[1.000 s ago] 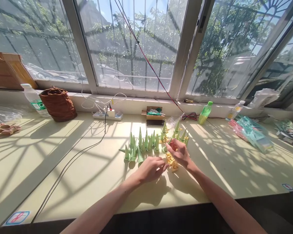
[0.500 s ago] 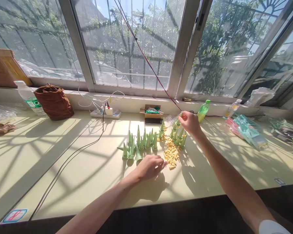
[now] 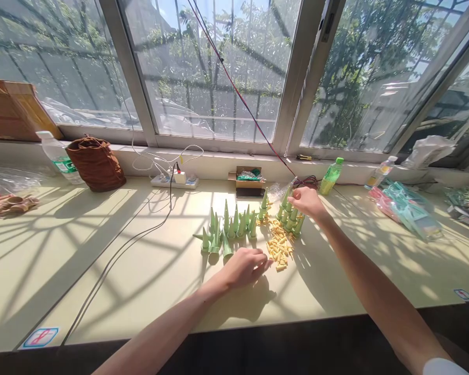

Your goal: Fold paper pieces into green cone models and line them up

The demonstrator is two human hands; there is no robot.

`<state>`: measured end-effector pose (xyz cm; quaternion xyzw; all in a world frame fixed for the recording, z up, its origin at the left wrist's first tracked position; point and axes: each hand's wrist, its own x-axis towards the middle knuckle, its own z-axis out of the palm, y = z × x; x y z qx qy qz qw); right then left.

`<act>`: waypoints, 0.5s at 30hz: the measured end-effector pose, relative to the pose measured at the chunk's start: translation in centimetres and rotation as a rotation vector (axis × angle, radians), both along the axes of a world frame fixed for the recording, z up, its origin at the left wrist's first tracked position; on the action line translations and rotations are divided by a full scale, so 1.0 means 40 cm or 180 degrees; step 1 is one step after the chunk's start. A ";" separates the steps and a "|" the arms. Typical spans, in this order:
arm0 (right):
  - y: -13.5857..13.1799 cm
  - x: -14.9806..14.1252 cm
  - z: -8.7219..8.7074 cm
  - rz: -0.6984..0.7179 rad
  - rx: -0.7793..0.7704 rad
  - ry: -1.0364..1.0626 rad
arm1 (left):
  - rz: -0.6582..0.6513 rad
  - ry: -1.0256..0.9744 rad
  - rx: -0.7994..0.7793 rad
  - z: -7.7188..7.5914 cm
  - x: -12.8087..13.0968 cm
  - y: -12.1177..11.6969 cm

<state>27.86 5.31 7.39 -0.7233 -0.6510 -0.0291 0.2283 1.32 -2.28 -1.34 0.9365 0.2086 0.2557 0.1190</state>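
Observation:
Over the right-hand group of green cones, my right hand is closed in a pinch. Its fingertips are at the cones' upper parts, and what lies between them is hidden. My left hand has its fingers curled together at the near left edge of a pile of small yellow pieces. Whatever that hand holds is too small to make out. Left of the pile, a larger group of green cones stands mostly upright, one of them sticking out sideways. Yellow bits show at the base of another green cone.
Behind the cones sits a small open carton. A green bottle and plastic bags are to the right. On the left stand a power strip with a trailing black cable, a brown cloth bag and a clear bottle.
My right hand has come down from above the cone tips and a little to the right, closer in among the cones. The left hand stays beside the yellow pile. The view has shifted slightly.

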 end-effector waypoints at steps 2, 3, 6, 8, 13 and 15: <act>-0.001 0.000 -0.001 -0.0041 -0.0020 -0.0029 | 0.0000 -0.0005 0.0009 -0.001 0.000 0.000; -0.001 0.000 -0.001 -0.0063 -0.0025 -0.0051 | -0.0001 -0.0005 0.0015 -0.001 0.000 0.000; -0.003 -0.001 0.000 -0.0081 -0.0050 -0.0118 | -0.0010 -0.0009 0.0034 -0.003 0.000 0.000; -0.005 -0.003 0.002 -0.0074 -0.0043 -0.0160 | -0.0015 -0.0012 0.0038 -0.005 0.001 0.001; -0.006 -0.005 0.007 0.0032 -0.0128 -0.0172 | -0.0027 -0.0069 -0.0010 -0.010 0.002 0.003; -0.005 -0.004 0.008 0.0080 -0.0178 -0.0148 | -0.0048 -0.0098 -0.0016 -0.011 0.003 0.004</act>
